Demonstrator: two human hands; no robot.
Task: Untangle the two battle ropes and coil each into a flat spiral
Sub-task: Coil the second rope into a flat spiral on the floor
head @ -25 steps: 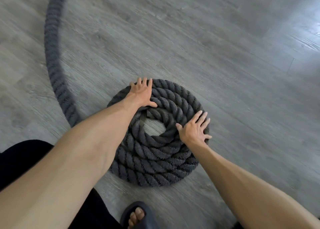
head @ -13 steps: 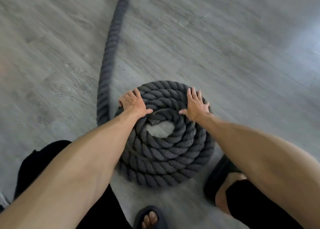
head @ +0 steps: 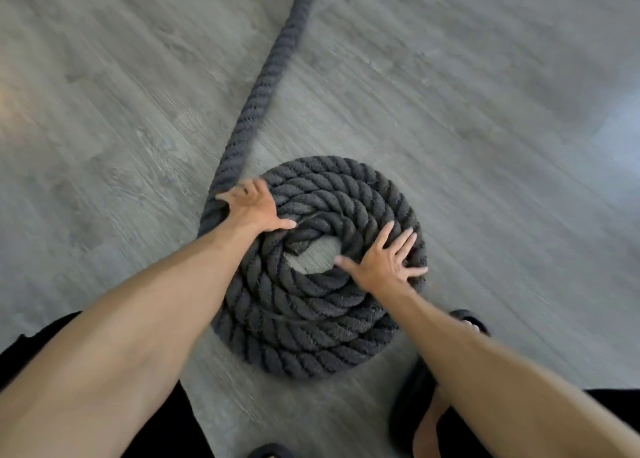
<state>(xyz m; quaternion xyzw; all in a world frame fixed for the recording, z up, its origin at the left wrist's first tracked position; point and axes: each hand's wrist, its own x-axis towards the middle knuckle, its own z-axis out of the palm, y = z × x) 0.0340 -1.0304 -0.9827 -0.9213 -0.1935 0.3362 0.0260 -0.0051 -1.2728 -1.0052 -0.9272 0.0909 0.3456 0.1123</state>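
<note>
One dark grey battle rope [head: 313, 336] is showing, lying on a grey wood-grain floor [head: 485, 111]. Its near part is wound into a single flat coil [head: 346, 187] of roughly four turns around a small open centre. One free length [head: 263, 87] is running from the coil's left edge up and out of the top of the view. Two bare hands are pressing on the coil. The left hand [head: 252, 208] is lying with fingers spread wide over the outer turns at the upper left, where the free length is joining the coil, its thumb pointing towards the centre. The right hand [head: 381, 262] is resting flat with fingers splayed on the right side, its thumb reaching the rim of the central opening. Two black sandals are partly showing: one [head: 412, 409] under the right forearm, one [head: 270, 452] at the bottom edge. Black shorts [head: 162, 423] are filling the lower left corner. Compared with half a second ago, the right hand is sitting lower on the coil's right side, having left the upper right, and the free length is leaning further right.
</note>
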